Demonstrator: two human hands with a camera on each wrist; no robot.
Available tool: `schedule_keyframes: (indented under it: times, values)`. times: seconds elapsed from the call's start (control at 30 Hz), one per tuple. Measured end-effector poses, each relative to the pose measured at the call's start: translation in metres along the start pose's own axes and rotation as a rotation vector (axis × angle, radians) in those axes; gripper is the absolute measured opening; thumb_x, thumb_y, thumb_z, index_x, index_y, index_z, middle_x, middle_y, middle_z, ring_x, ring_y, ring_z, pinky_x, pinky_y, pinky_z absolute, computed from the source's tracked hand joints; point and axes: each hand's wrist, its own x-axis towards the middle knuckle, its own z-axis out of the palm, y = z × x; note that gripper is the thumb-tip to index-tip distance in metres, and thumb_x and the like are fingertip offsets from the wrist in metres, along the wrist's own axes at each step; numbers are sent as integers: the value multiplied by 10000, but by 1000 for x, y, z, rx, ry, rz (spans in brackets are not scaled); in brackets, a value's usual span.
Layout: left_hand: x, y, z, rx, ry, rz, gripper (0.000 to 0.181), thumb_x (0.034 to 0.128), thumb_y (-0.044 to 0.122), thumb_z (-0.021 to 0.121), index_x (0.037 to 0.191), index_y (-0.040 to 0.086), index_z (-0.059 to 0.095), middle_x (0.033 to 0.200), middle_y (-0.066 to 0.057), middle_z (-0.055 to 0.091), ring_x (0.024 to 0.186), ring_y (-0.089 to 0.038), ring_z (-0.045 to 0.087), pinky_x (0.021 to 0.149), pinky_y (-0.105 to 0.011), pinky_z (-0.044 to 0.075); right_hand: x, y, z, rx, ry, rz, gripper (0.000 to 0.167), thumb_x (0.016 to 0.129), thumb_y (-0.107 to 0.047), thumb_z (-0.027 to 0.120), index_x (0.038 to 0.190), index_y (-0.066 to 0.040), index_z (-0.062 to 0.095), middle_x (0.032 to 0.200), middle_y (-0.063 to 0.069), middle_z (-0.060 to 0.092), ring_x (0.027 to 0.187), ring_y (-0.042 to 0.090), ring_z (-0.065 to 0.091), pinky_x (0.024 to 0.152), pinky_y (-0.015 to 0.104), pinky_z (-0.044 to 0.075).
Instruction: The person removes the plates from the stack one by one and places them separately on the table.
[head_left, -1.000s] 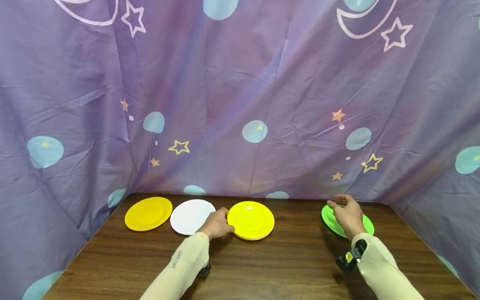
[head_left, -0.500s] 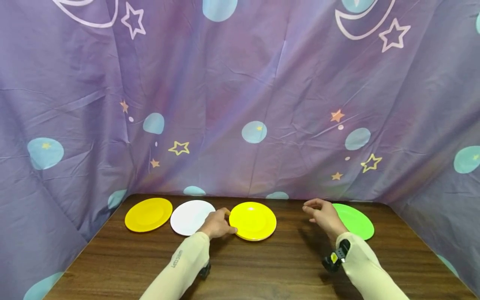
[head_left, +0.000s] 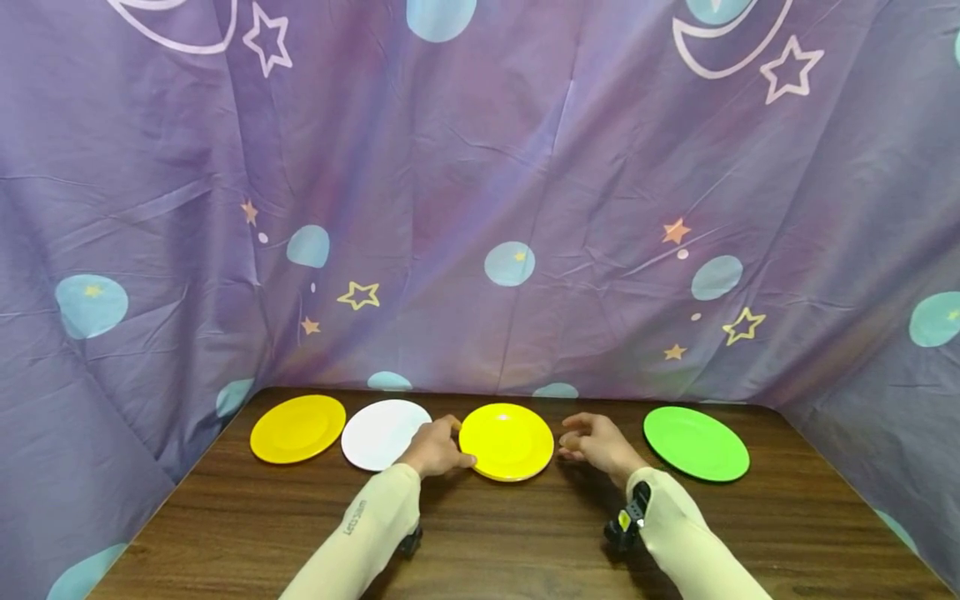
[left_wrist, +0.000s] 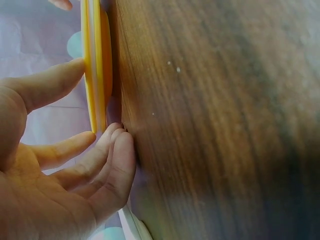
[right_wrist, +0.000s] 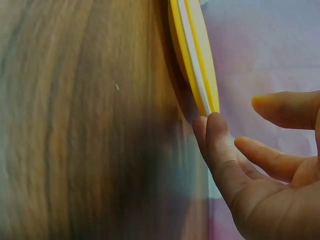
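Note:
A stack of plates (head_left: 506, 442) rests on the table, with a yellow plate on top. The wrist views show a white layer between yellow ones. My left hand (head_left: 435, 448) holds the stack's left rim. Its thumb (left_wrist: 60, 82) lies on the upper side, and the other fingertips are lower, by the rim and tabletop. At the right rim, my right hand (head_left: 596, 443) has relaxed fingers and a raised thumb (right_wrist: 280, 107) apart from the plates. In the right wrist view its lower fingertips overlap the rim; contact is unclear.
Left of the stack lie a white plate (head_left: 382, 435), partly behind my left hand, and a darker yellow plate (head_left: 297, 429). A green plate (head_left: 696, 443) is at the right. The wooden table (head_left: 495, 542) meets a purple patterned cloth (head_left: 450, 183) at its back edge.
My right hand has moved left from over the green plate to the stack's right rim. The stack and my left hand have shifted very slightly right.

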Motion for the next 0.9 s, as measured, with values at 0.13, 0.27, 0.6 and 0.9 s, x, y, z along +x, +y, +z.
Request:
schedule_keyframes:
  times: [0.13, 0.27, 0.6, 0.9]
  values:
    - [0, -1, 1, -4, -7, 5, 614, 756, 210, 859, 1257, -28, 597, 878, -99, 686, 841, -207, 600, 893, -411, 532, 1, 2, 8, 52, -17, 19, 422, 920, 87, 526, 1319, 193, 438, 1107, 319, 619, 793, 147, 657, 749, 291, 607]
    - [1, -1, 1, 0, -3, 21, 586, 742, 205, 861, 1215, -31, 608, 884, -96, 690, 841, -203, 596, 860, -388, 534, 3, 3, 12, 67, 0, 18, 410, 923, 84, 526, 1313, 181, 450, 1108, 322, 634, 801, 144, 660, 749, 291, 608]
    - [1, -3, 1, -19, -2, 53, 605, 727, 205, 864, 1209, -55, 606, 826, -62, 645, 780, -171, 569, 774, -328, 516, 2, 7, 19, 90, 35, 6, 386, 886, 71, 563, 1253, 174, 506, 990, 213, 656, 801, 150, 651, 794, 337, 615]
    - [0, -3, 2, 7, 5, 67, 610, 725, 223, 872, 1210, -48, 621, 899, -101, 674, 850, -212, 598, 817, -357, 524, 4, 9, 22, 50, 41, -6, 402, 873, 70, 612, 1258, 151, 533, 1092, 248, 624, 865, 167, 633, 806, 359, 614]
